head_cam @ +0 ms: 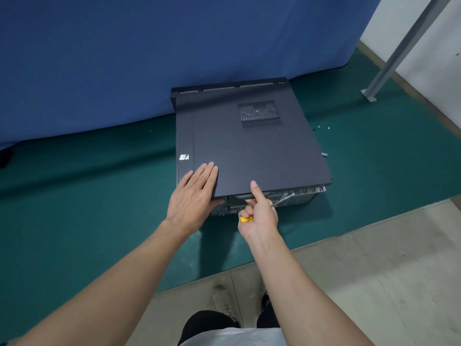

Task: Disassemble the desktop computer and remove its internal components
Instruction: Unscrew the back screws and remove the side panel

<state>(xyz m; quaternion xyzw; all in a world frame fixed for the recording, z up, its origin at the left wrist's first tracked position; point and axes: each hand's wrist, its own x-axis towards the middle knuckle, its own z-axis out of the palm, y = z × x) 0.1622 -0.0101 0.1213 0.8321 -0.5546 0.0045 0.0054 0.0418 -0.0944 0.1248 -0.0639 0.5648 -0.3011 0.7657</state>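
Sliding step: the side cover looks ready to come off the case, judging by the loose screws lying on the floor.
Left hand (193,193): flat and spread, fingers together, palm pressing the near left corner of the dark grey sheet-metal side panel (249,146); it grips nothing.
Computer: the black desktop tower case (269,199) lies on its side on the green floor mat (99,196), against the blue cloth backdrop (124,58), panel facing up.
Right hand (259,213): curled around a yellow-handled screwdriver (245,219), forefinger stretched onto the panel's near edge above the bare metal rear frame.
Loose screws (324,127): small and silver, on the mat right of the case.
Advice: press evenly with both hands and draw the panel straight toward the rear; park the screwdriver first, so the right hand gets a full grip.
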